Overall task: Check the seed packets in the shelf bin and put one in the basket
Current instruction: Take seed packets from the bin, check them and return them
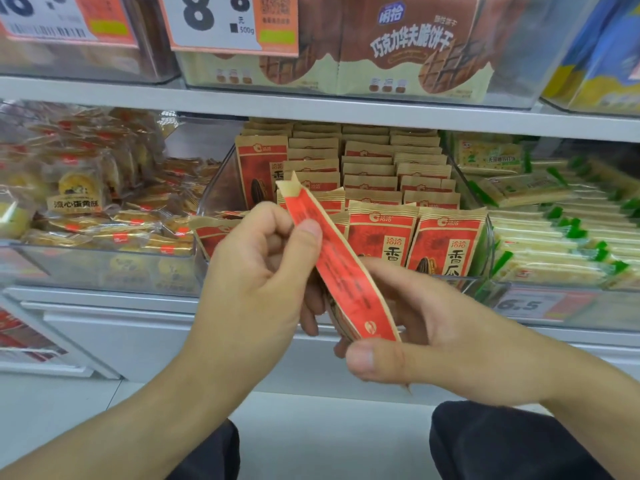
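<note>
Both hands up in front of the shelf, sharing one seed packet (341,271). Packet red and tan, seen nearly edge-on, running from 11 o'clock down to 5 o'clock. Left hand (256,271) pinches its upper part, thumb laid on the red face, fingers curled behind. Right hand (426,327) grips the lower end, thumb across the bottom edge, fingers wrapped behind.

Clear shelf bin (221,181) directly behind, at 12 o'clock from the hands, rows of matching packets (381,233) standing upright inside. Bin of gold-wrapped pastries (79,199) at 9 o'clock. Green-trimmed cracker packs (554,237) at 3 o'clock. Price card (214,19) on the upper shelf.
</note>
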{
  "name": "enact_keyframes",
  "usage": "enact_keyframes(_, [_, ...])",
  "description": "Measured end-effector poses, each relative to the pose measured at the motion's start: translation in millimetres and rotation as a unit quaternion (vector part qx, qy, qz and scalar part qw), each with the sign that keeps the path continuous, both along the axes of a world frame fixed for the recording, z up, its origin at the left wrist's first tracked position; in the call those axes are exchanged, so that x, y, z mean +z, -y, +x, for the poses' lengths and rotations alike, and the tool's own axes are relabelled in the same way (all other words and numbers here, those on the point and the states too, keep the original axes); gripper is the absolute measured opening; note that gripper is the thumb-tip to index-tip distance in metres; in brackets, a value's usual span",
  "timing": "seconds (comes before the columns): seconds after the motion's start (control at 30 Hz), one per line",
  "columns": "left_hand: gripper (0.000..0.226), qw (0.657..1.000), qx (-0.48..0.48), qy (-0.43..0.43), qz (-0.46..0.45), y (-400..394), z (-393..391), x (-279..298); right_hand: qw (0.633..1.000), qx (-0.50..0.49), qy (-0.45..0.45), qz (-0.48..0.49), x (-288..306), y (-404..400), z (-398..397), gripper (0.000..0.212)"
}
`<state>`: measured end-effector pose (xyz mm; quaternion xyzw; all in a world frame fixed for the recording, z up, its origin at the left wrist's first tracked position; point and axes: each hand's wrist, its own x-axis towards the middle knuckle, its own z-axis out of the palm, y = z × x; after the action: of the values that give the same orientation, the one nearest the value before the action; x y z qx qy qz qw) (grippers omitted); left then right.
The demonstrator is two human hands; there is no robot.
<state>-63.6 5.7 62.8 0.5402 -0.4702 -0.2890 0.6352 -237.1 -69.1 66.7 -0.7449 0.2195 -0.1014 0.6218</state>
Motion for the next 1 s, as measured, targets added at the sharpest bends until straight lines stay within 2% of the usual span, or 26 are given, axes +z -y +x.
enact_keyframes(0.13, [0.034, 0.999, -0.036, -0.007, 0.006, -1, 0, -1, 0.998, -0.043, 0.021, -0.044, -9, 8, -3, 0.095])
enact_keyframes(0.23, [0.037, 0.994, -0.102, 0.010, 0.025, 0, 1, -5, 0.995, -0.072, 0.059, -0.033, -9, 11, -2, 0.106])
enact_keyframes(0.33, [0.028, 0.991, -0.133, 0.021, 0.023, 0, 1, -7, 0.996, -0.055, 0.060, -0.043, -6, 14, -4, 0.116])
enact_keyframes(0.53, [0.019, 0.990, -0.133, 0.043, 0.000, 0, 0, -5, 0.998, -0.004, 0.047, -0.030, -5, 27, -11, 0.111])
enact_keyframes(0.67, [0.020, 0.990, -0.134, 0.038, -0.009, 0, 1, -6, 0.997, -0.005, 0.071, 0.004, -8, 29, -10, 0.112])
enact_keyframes(0.87, [0.040, 0.979, -0.182, 0.086, 0.032, -2, 6, -11, 0.994, 0.010, 0.102, 0.032, -8, 32, -13, 0.105])
enact_keyframes(1.0, [0.038, 0.976, -0.196, 0.084, 0.033, 0, 6, -15, 0.994, 0.021, 0.102, 0.041, -10, 35, -15, 0.105])
